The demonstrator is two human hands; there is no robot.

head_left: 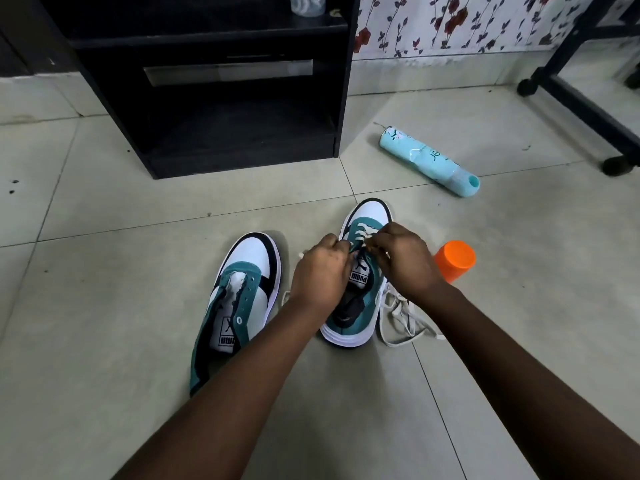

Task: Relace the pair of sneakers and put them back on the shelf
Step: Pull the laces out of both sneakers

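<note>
Sneakers sit side by side on the tiled floor at the centre of the frame, toes pointing toward the upper edge, as a person works white lace [363,233] through the right sneaker [356,271]. Both hands meet over its eyelets: the left hand [320,271] pinches the lace at the left row, the right hand [401,259] pinches it at the right, fingers curled tight. The shoe's long axis runs straight away from the wrists, so each hand reaches its own row equally. Only the rows nearest the toe look threaded; loose lace trails on the floor to the shoe's right. To the left, the left sneaker [239,299] lies unlaced. An orange cup [454,259] stands just right of the hands, a pale blue bottle [427,161] lies beyond, and the black shelf [214,116] waits at the upper left.
</note>
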